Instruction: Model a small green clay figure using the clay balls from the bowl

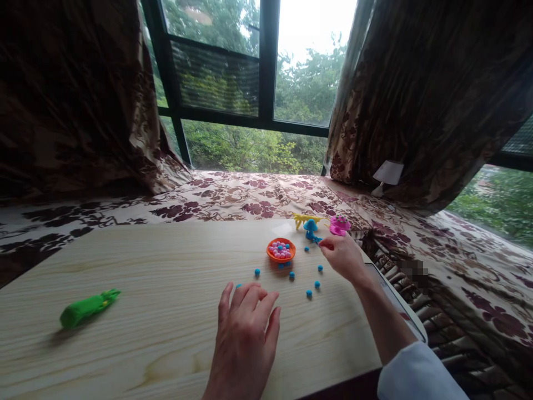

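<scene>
My left hand (245,325) rests flat on the light wooden table (145,266), fingers stretched out, holding nothing. A small blue ball (238,286) lies at its fingertips. My right hand (342,255) is farther off at the right, fingers pinched on a blue toy piece (315,239). An orange bowl (281,250) with pink and blue balls sits between the hands. Several loose blue balls (308,293) are scattered around the bowl. Beyond my right hand stand a blue mushroom-shaped toy (310,226), a yellow toy (300,219) and a pink toy (340,225).
A green toy (86,307) lies at the table's left. Floral fabric (233,197) covers the ledge behind the table, with curtains (425,94) on both sides of a window. A small white lamp (387,175) stands at the back right. The table's right edge (400,303) runs past my right forearm.
</scene>
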Tool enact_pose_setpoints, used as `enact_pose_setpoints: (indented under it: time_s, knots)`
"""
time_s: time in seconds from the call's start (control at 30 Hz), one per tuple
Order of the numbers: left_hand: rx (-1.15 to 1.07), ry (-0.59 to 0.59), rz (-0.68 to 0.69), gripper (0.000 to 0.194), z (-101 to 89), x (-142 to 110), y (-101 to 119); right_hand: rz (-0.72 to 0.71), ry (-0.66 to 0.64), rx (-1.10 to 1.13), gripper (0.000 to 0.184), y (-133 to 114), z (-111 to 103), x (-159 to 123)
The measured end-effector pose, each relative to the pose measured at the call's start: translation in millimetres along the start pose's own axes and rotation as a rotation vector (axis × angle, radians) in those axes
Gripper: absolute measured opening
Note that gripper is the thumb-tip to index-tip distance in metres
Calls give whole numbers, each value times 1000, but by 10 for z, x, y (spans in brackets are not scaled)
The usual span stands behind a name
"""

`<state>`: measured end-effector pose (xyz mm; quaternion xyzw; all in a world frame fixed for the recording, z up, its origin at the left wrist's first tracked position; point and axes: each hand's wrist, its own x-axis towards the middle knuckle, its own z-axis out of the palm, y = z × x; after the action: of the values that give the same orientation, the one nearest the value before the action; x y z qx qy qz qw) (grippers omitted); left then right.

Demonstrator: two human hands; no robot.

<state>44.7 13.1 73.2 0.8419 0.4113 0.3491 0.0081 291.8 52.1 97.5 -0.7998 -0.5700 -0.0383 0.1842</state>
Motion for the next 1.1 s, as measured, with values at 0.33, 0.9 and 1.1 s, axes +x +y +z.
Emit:
enact_pose_setpoints:
  time_s: [0.33, 0.9, 1.1]
  knots:
    - [4, 13, -19, 21, -10, -140, -114, -78, -40, 34, 17, -530, 281, -193]
    - [8, 27, -45, 18, -43, -148, -137, 16, 16, 113, 15, -611, 483, -248]
    - [11, 39, -39, 18, -37, -191, -171, 15, 21, 113, 13, -564, 468, -267]
